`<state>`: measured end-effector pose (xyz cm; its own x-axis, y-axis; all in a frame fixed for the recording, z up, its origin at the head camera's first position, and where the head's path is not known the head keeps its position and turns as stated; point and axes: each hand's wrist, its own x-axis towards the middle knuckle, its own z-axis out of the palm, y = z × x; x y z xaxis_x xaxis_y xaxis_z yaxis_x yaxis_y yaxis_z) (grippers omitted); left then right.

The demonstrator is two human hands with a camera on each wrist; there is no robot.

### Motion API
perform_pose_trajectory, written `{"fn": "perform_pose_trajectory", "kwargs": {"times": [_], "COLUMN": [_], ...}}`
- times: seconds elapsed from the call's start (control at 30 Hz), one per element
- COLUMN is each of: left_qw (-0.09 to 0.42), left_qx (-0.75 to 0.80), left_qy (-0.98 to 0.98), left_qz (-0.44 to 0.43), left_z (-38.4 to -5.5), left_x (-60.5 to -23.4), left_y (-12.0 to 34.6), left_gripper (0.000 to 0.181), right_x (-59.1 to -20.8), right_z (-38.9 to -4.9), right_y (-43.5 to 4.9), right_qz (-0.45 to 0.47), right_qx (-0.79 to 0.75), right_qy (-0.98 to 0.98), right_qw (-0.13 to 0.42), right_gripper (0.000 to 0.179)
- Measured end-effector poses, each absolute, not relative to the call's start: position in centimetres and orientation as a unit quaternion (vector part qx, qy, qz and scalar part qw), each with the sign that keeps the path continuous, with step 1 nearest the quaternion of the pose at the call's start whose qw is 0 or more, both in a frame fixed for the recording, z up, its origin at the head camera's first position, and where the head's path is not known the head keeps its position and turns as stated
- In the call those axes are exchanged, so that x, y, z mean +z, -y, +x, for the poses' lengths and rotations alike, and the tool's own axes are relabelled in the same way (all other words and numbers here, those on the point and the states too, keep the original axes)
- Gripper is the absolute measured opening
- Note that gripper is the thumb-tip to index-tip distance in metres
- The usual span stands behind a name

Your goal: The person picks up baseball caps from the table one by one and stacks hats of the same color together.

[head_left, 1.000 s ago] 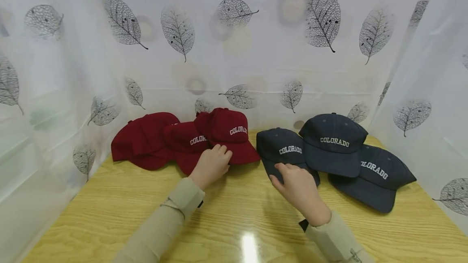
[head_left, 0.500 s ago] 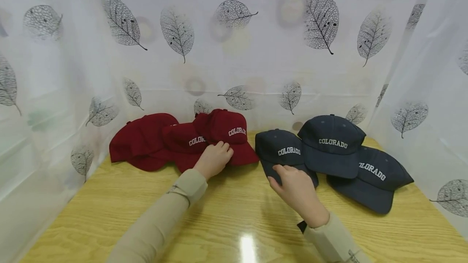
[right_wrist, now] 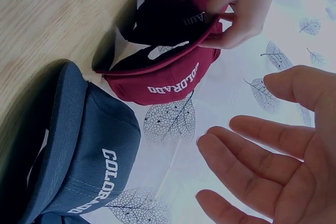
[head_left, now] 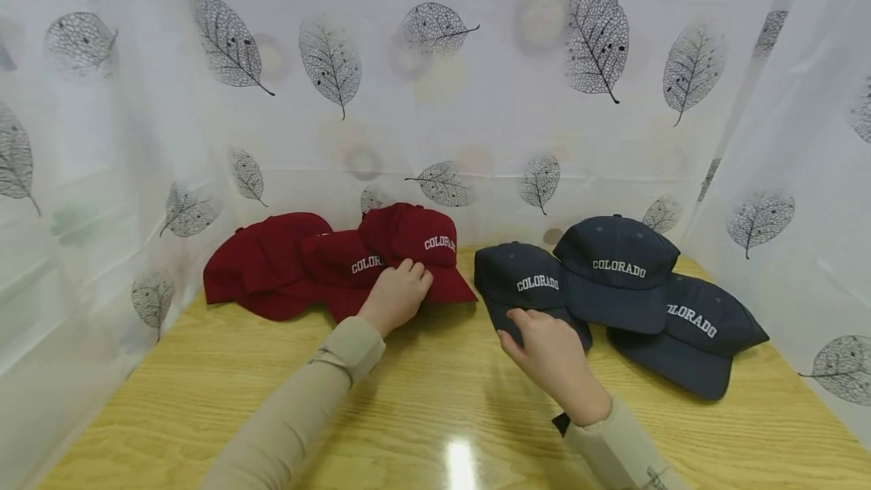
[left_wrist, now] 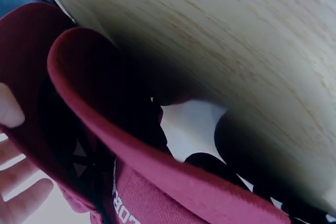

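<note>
My left hand [head_left: 396,293] pinches the brim of the front red baseball cap [head_left: 416,233], which bears white COLORADO lettering. The right wrist view shows the thumb and a finger of this left hand [right_wrist: 244,14] on either side of the cap's edge. Another red cap [head_left: 336,252] is partly covered by it. My right hand [head_left: 551,354] hovers near the brim of the leftmost navy cap [head_left: 506,259], its fingers loosely spread. Seen from the right wrist, the palm and fingers [right_wrist: 294,140] hold nothing, with the navy cap [right_wrist: 100,135] standing apart from them.
More red cap fabric [head_left: 252,263] overlaps at the far left. Two other navy caps, one raised [head_left: 615,237] and one lower [head_left: 680,350], lean together at right. A wooden table [head_left: 435,392] carries everything, and a leaf-print curtain [head_left: 381,142] encloses its back and sides.
The left hand and the pinched red cap's brim have shifted slightly; the brim's right tip sits a little further left. The right hand and navy caps have hardly moved.
</note>
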<state>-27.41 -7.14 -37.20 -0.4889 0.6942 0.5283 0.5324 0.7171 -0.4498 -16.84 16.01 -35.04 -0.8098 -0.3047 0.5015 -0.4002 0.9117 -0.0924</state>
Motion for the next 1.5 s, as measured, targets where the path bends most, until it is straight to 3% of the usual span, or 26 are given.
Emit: {"fn": "perform_pose_trajectory", "kwargs": {"times": [0.23, 0.53, 0.73, 1.1, 1.5], "left_qw": [0.367, 0.42, 0.41, 0.456, 0.502], "left_qx": [0.107, 0.092, 0.081, 0.002, -0.053], "left_qy": [0.858, 0.838, 0.846, 0.825, 0.797], "left_qz": [-0.342, -0.336, -0.332, -0.333, -0.332], "left_z": [-27.2, -26.9, -26.2, -24.4, -21.7], "left_x": [-36.5, -34.9, -34.1, -32.5, -30.5], "left_y": [7.4, 7.9, 8.6, 9.8, 10.6], "left_gripper": [0.005, 0.014, 0.02, 0.024, 0.026], "right_x": [-35.1, -35.1, -35.3, -35.6, -35.6], "right_z": [-16.8, -16.8, -16.9, -17.1, -17.1], "right_y": [-15.8, -15.6, -15.6, -15.8, -15.8], "right_qz": [0.184, 0.189, 0.188, 0.214, 0.193], "right_qx": [0.098, 0.101, 0.101, 0.097, 0.089], "right_qy": [0.947, 0.946, 0.947, 0.934, 0.947], "right_qw": [0.243, 0.243, 0.238, 0.27, 0.239], "right_gripper": [0.025, 0.025, 0.026, 0.025, 0.024]}}
